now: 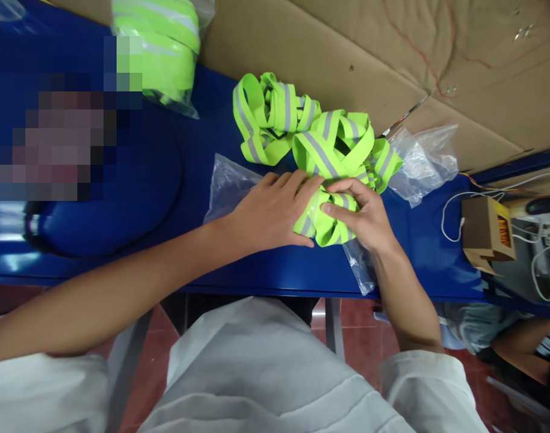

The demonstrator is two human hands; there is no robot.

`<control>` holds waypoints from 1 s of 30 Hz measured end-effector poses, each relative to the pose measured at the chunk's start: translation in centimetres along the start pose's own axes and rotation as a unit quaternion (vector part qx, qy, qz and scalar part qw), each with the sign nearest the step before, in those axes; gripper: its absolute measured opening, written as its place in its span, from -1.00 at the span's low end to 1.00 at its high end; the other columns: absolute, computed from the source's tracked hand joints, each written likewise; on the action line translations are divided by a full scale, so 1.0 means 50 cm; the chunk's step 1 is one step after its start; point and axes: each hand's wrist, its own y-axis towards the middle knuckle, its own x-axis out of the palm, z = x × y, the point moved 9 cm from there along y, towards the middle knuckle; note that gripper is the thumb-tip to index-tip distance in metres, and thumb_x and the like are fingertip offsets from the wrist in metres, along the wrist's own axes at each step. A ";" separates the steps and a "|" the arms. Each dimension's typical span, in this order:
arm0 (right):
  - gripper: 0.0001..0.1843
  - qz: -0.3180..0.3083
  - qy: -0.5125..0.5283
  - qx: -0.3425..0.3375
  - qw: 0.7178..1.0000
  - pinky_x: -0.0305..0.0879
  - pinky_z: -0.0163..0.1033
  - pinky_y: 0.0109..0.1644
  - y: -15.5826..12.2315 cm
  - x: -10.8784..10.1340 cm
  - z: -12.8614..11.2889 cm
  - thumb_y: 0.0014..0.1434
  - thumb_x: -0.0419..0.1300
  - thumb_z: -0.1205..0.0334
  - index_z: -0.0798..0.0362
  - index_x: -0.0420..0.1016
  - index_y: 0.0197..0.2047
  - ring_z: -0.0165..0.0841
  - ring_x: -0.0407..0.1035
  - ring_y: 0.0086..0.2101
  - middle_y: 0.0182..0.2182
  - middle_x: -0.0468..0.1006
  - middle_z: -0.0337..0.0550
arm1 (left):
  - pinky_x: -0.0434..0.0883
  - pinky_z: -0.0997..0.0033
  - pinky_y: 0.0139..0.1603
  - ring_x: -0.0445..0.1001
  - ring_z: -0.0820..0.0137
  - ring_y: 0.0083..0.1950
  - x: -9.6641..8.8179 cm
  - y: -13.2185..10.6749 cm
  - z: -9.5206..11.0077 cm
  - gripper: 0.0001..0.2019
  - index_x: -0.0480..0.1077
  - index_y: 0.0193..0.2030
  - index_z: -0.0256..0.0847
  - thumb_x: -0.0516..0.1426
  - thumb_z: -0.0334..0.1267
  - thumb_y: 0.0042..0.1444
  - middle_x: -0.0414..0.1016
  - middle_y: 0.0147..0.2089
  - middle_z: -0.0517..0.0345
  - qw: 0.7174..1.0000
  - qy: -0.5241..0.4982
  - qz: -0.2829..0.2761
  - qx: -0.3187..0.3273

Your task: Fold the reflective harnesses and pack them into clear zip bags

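A folded neon-green reflective strap bundle [325,224] lies on a clear plastic bag [232,183] on the blue table [257,270]. My left hand [270,210] rests on the bundle's left side, fingers closed together and pressing it. My right hand [367,216] grips the bundle's right side, fingers curled over it. Two more loose neon-green reflective strap bundles lie just beyond, one [268,117] at the left and one [342,144] at the right.
A packed bag of green straps [166,54] sits at the back left. Another clear bag [426,159] lies at the right. A small cardboard box [485,231] with white cables is at the far right. Cardboard sheets [392,54] cover the back. A blurred shape lies at left.
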 end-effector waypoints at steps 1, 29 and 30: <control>-0.60 -0.007 0.015 0.007 1.000 0.49 -0.13 0.15 0.002 0.000 0.008 0.02 0.61 0.01 -0.06 0.62 -0.15 -0.26 0.57 -0.02 -0.11 0.68 -0.24 | 0.37 0.04 0.23 0.47 -0.17 0.29 -0.002 -0.001 0.001 0.08 0.13 0.49 -0.40 0.47 0.16 0.01 0.40 0.35 -0.36 1.000 0.004 0.001 0.002; -0.77 -0.070 0.032 -0.071 0.994 0.54 -0.11 0.11 -0.007 0.023 -0.001 0.25 0.44 0.11 -0.14 0.74 -0.01 -0.24 0.56 0.04 0.03 0.66 -0.16 | 0.43 0.13 0.12 0.56 -0.05 0.15 -0.009 0.003 -0.009 0.02 0.09 0.55 -0.20 0.46 -0.11 0.01 0.52 0.18 -0.22 0.998 -0.044 0.012 0.033; -0.79 -0.047 0.021 -0.073 0.996 0.56 -0.12 0.04 -0.008 0.028 0.001 0.24 0.45 0.11 -0.10 0.73 -0.06 -0.26 0.57 -0.03 -0.04 0.67 -0.15 | 0.43 0.14 0.12 0.55 -0.06 0.15 -0.010 0.003 -0.002 0.02 0.09 0.55 -0.21 0.46 -0.12 0.02 0.52 0.19 -0.23 0.999 -0.034 0.013 0.041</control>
